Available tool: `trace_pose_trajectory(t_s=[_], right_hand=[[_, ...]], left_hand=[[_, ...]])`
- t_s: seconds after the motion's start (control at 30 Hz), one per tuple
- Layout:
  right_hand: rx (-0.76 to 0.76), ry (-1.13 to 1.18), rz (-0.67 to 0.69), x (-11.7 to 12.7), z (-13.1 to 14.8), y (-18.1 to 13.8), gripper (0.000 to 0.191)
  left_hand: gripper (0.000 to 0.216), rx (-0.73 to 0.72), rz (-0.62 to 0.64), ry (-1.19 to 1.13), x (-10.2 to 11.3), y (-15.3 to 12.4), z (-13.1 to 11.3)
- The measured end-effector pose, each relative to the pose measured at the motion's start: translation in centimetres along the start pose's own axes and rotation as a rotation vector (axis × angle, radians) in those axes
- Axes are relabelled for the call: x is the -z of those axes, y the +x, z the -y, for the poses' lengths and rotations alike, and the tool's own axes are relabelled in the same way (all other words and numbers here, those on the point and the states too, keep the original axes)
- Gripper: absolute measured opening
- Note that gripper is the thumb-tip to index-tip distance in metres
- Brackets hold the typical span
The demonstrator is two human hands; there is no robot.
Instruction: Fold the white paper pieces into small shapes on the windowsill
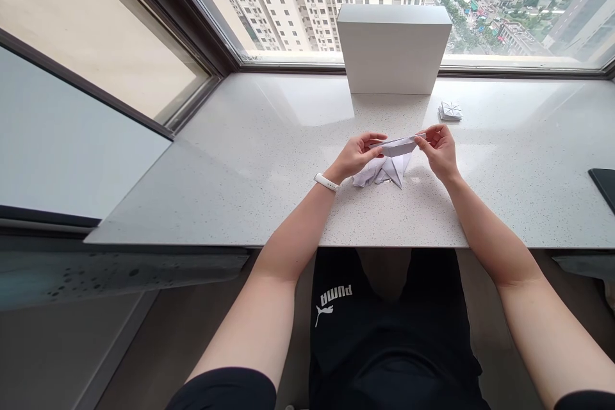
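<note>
Between my two hands a folded piece of white paper (400,147) is held level above the counter. My left hand (361,154) pinches its left end, with the thumb in front and fingers behind. At the other end, the thumb and fingers of my right hand (438,148) grip the paper's right tip. Below it lie crumpled and folded white paper pieces (382,172), partly hidden by the held paper and my left hand. A small stack of folded paper squares (450,111) sits beyond my right hand.
A white box (391,54) stands upright at the back of the speckled white counter (230,173), against the window. On the far right, a dark flat device (604,187) is cut off by the frame. The counter's front edge runs before my lap.
</note>
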State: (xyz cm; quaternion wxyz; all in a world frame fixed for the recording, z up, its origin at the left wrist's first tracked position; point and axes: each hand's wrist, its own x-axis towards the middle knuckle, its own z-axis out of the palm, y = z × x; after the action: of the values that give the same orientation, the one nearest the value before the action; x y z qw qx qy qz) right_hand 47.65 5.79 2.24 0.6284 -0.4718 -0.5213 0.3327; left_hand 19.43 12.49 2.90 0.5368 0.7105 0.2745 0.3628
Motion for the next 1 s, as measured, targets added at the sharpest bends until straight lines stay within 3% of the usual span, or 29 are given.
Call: trace_pose_trajectory(t_s=[0.2, 0.37, 0.8, 1.0], right_hand=[[0.004, 0.045, 0.027, 0.4, -1.1, 0.5, 0.081], [0.017, -0.014, 0.032, 0.5, -1.2, 0.5, 0.078], [-0.011, -0.098, 0.092, 0.9, -1.5, 0.5, 0.073], [0.014, -0.284, 0.156, 0.5, -1.4, -0.3, 0.065]], left_hand=[[0.062, 0.004, -0.135, -0.164, 0.2, 0.4, 0.1], [0.056, 0.049, -0.171, -0.257, 0.2, 0.5, 0.0], [0.044, 0.02, -0.234, -0.209, 0.1, 0.7, -0.1], [0.029, -0.068, -0.398, -0.208, 1.6, 1.3, 0.4]])
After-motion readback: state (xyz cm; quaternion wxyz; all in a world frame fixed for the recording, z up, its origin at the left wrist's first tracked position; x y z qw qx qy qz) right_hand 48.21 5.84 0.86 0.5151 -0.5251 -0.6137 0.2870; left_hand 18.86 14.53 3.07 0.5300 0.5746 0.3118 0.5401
